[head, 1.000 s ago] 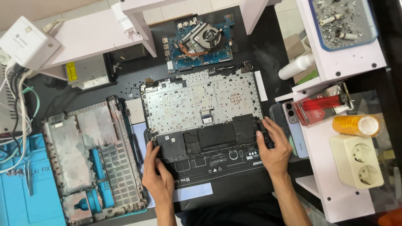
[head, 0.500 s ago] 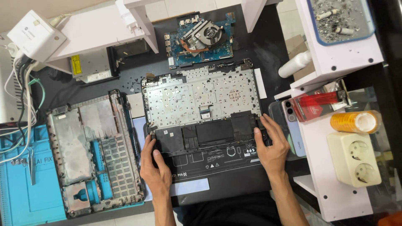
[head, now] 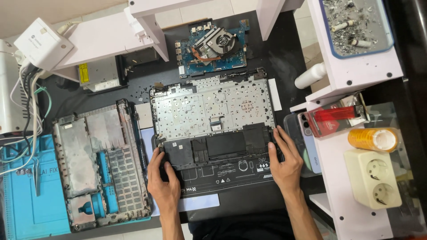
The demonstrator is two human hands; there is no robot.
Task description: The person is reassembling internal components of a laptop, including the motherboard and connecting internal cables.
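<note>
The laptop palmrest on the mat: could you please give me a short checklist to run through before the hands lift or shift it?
1. Left hand grips the near left corner of the palmrest: ok.
2. Right hand holds the near right edge: ok.
3. Motherboard lies apart, beyond the far edge: ok.
4. Bottom cover lies to the left, very close to the frame; touching or not: cannot tell.
5. Phone lies right beside the right hand, in the way of a shift to the right: not ok.
6. Loose screws or cables on the frame: cannot tell.
</note>
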